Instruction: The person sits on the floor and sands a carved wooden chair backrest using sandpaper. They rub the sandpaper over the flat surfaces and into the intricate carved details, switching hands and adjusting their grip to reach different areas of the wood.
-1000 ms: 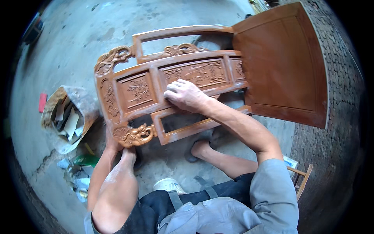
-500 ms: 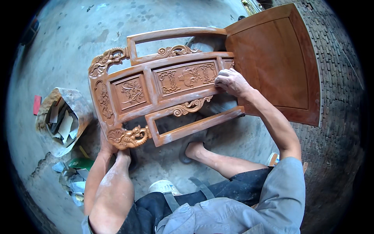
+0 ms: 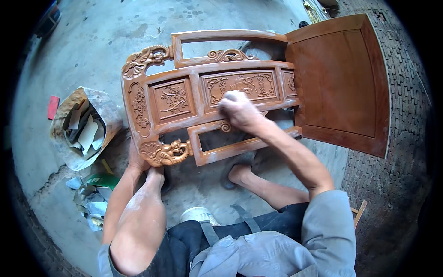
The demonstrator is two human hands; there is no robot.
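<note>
On the concrete floor (image 3: 138,14), far left, I log a red block (image 3: 53,107) near an open-mouthed sack (image 3: 83,159) packed with flat scraps (image 3: 87,135). Below it: loose scraps, some pale, one green.

Next, the left hand (image 3: 138,160), at the lower carved corner of the wooden chair back (image 3: 177,123). Its fingers are hidden by that corner; I cannot tell how far open it is or whether it grips anything. The chair back lies across the middle, above the person's feet, pale patches along its rails. A white tub (image 3: 198,214) stands nearer the body.

The right hand (image 3: 237,110) is at the lower edge of the central relief panel (image 3: 242,87), fingers bent inward. It is blurred; I cannot tell whether something sits in the grasp.

Right of that, the plain seat-like panel (image 3: 344,87) meets the chair back at an angle, brick paving (image 3: 406,120) beyond.

Risks, my judgement: hard pressure from the right hand could chip the fine relief or the openwork scroll (image 3: 226,126); uneven push, with weak support at the left corner, could rock the piece.
</note>
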